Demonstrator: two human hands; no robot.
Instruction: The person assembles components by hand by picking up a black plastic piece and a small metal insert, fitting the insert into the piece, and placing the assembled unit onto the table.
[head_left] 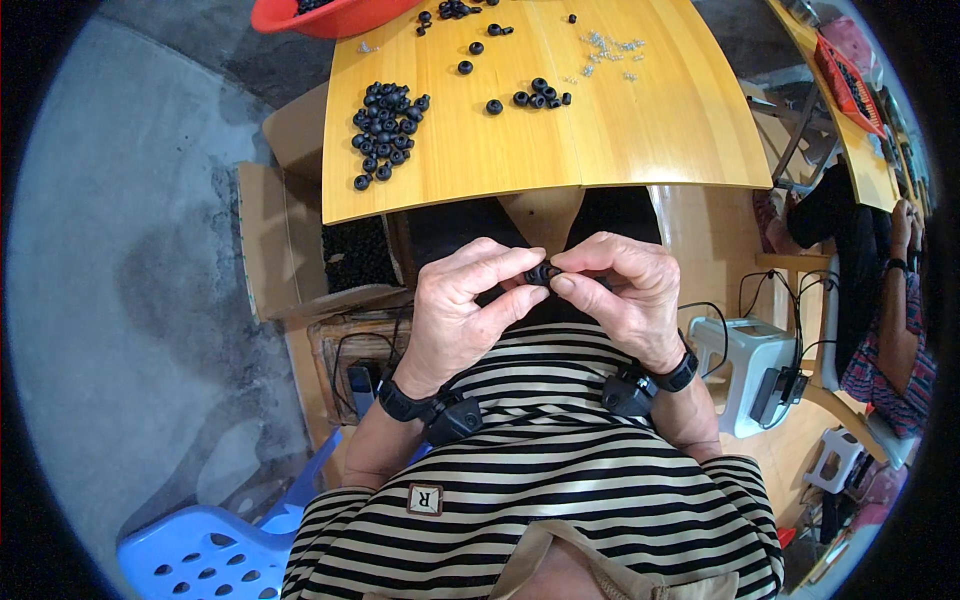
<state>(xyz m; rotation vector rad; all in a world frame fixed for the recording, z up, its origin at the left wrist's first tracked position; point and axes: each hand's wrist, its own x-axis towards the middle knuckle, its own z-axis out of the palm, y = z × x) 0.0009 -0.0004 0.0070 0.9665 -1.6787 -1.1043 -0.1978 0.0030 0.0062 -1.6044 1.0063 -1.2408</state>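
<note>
My left hand [474, 300] and my right hand [625, 295] meet over my lap, just off the near edge of the wooden table [480, 160]. Between their fingertips is a small round black plastic part [539, 273]. The left thumb and forefinger pinch one side of it, the right thumb and forefinger the other, where a narrower dark end partly shows. Fingers cover much of it. A heap of similar black parts [385, 130] lies on the table's left side. A few more black parts [537, 97] sit near the middle, and tiny clear pieces [607, 50] are scattered farther right.
At the far left stands a red basin [330, 18]. Below the table's left side an open cardboard box [275, 240] holds many black parts. A pale stool [745, 375] with cables is at my right, a blue plastic chair [200, 550] at lower left. Another person [890, 330] sits far right.
</note>
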